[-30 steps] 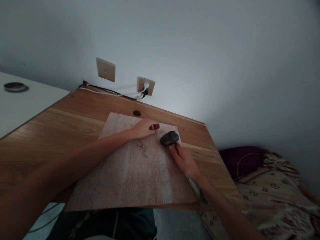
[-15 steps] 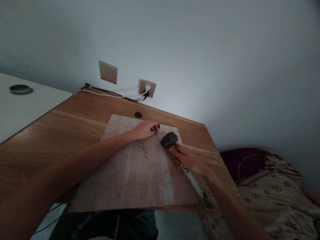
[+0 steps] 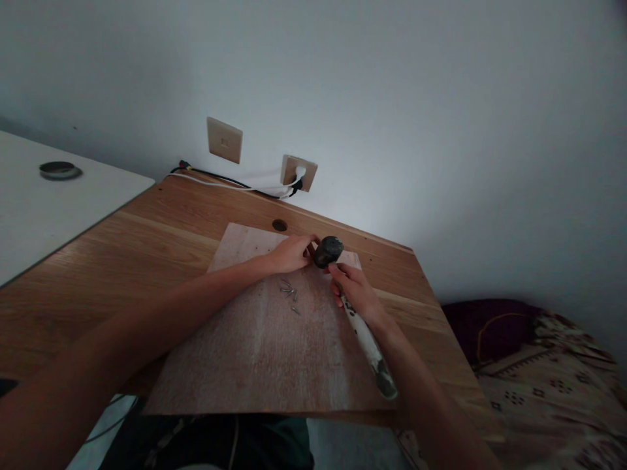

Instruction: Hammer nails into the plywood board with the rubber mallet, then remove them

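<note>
My right hand (image 3: 356, 290) grips a hammer (image 3: 366, 346) high on its pale, worn handle, close below the dark, blunt head. That head hangs over the far part of a thin wooden board (image 3: 255, 359). Just left of it, my left hand (image 3: 292, 253) rests on the board with curled fingers. Its fingertips are partly hidden by the hammer head, so what they pinch, if anything, does not show. Several small nails (image 3: 289, 291) lie loose on the board, nearer to me than my left hand.
Beneath the board is a wooden table (image 3: 161, 241) against the wall. At the left stands a white surface with a round dark lid-like object (image 3: 59, 170). Cables run to a wall socket (image 3: 300, 173). Patterned bedding (image 3: 548, 385) lies at the right.
My right hand has carried the hammer away from me and slightly left, so its head now meets my left fingertips in view. The camera view has shifted slightly.
</note>
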The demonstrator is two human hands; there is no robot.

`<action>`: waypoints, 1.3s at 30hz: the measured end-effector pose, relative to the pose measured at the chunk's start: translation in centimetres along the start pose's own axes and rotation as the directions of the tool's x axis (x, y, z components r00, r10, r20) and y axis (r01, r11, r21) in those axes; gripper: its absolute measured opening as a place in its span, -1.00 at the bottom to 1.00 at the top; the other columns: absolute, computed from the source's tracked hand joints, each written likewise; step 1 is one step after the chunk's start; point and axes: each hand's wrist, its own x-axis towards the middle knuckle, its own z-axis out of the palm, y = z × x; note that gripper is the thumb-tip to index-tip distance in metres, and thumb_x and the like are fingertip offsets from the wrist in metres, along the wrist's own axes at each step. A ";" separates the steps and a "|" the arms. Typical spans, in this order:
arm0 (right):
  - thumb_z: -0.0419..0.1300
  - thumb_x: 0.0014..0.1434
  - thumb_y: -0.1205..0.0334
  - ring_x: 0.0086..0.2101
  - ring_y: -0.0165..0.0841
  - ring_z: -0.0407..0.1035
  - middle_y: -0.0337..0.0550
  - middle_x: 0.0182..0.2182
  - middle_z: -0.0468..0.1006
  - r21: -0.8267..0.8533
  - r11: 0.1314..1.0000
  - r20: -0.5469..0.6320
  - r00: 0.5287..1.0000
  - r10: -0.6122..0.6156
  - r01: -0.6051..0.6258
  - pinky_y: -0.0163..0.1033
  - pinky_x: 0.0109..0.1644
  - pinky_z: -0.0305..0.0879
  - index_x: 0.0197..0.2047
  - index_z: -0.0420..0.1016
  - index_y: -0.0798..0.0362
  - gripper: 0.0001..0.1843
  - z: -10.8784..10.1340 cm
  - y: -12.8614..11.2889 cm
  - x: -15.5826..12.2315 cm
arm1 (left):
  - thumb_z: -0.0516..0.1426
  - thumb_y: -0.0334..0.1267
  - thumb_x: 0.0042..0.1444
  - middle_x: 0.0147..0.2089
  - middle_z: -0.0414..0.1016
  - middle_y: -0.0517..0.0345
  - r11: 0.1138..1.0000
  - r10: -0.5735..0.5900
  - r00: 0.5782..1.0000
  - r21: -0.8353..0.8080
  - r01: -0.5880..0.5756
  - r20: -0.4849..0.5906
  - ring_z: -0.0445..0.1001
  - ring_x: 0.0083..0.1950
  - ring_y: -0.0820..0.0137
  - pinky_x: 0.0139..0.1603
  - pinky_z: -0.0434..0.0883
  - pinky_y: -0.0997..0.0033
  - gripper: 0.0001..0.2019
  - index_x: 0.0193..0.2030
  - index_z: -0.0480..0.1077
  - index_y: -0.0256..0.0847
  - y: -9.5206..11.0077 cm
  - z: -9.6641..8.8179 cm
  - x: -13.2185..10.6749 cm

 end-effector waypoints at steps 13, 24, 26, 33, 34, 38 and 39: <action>0.27 0.10 -0.40 -0.75 -0.47 0.17 -0.46 -0.67 0.29 0.197 0.978 -0.066 0.996 -0.053 0.065 -0.34 -0.74 0.14 -0.13 0.49 0.06 -0.35 0.6 0.9 -0.5 | 0.25 -0.44 0.01 -0.28 0.61 0.15 0.997 0.018 0.887 0.058 -0.050 0.461 0.53 -0.26 0.38 -0.20 0.41 0.44 -0.83 -0.20 0.52 -0.27 2.5 -7.4 -0.3; 0.40 -0.03 -0.36 -0.77 -0.49 0.13 -0.47 -0.68 0.26 0.381 0.924 -0.056 0.998 -0.010 0.030 -0.35 -0.79 0.09 -0.18 0.51 0.06 -0.35 0.5 2.1 -0.3 | 0.23 -0.54 -0.12 -0.42 0.52 0.31 0.987 0.044 0.741 0.087 -0.138 0.671 0.47 -0.36 0.43 -0.32 0.31 0.49 -0.79 -0.33 0.48 -0.19 4.0 -6.1 -1.7; 0.39 -0.02 -0.36 -0.77 -0.49 0.13 -0.47 -0.68 0.26 0.386 0.922 -0.064 0.998 -0.005 0.029 -0.35 -0.78 0.09 -0.18 0.51 0.06 -0.36 0.4 2.2 -0.2 | 0.22 -0.53 -0.11 -0.41 0.52 0.29 0.986 0.073 0.763 0.066 -0.151 0.643 0.48 -0.35 0.42 -0.31 0.31 0.48 -0.80 -0.33 0.49 -0.20 3.4 -6.1 -1.4; 0.37 -0.01 -0.36 -0.76 -0.50 0.12 -0.48 -0.68 0.24 0.377 0.925 -0.080 0.997 -0.012 0.042 -0.35 -0.77 0.11 -0.18 0.51 0.05 -0.37 0.3 2.2 -0.3 | 0.19 -0.49 -0.08 -0.39 0.52 0.21 0.989 0.137 0.910 0.006 -0.151 0.391 0.47 -0.34 0.40 -0.27 0.32 0.43 -0.87 -0.38 0.48 -0.21 0.0 -5.7 -0.6; 0.37 -0.01 -0.36 -0.76 -0.50 0.12 -0.48 -0.67 0.24 0.375 0.926 -0.080 0.997 -0.008 0.038 -0.35 -0.77 0.11 -0.18 0.51 0.05 -0.37 0.3 2.1 -0.3 | 0.18 -0.49 -0.10 -0.39 0.52 0.21 0.990 0.126 0.918 0.019 -0.143 0.377 0.46 -0.35 0.40 -0.28 0.31 0.42 -0.87 -0.39 0.48 -0.21 -0.2 -5.6 -0.7; 0.36 -0.02 -0.37 -0.76 -0.49 0.12 -0.48 -0.67 0.24 0.363 0.931 -0.080 0.997 0.002 0.027 -0.34 -0.76 0.10 -0.18 0.51 0.04 -0.37 0.3 2.1 -0.3 | 0.19 -0.50 -0.13 -0.29 0.54 0.18 0.972 0.165 0.914 0.098 -0.215 0.372 0.47 -0.28 0.36 -0.26 0.32 0.41 -0.76 -0.29 0.52 -0.18 0.1 -5.4 -0.9; 0.36 -0.02 -0.37 -0.76 -0.49 0.12 -0.48 -0.67 0.24 0.362 0.932 -0.080 0.997 0.002 0.027 -0.34 -0.76 0.11 -0.18 0.51 0.04 -0.36 0.3 2.1 -0.3 | 0.19 -0.51 -0.14 -0.23 0.55 0.16 0.962 0.193 0.906 0.111 -0.251 0.376 0.49 -0.23 0.34 -0.23 0.33 0.41 -0.73 -0.26 0.53 -0.16 0.4 -5.4 -0.9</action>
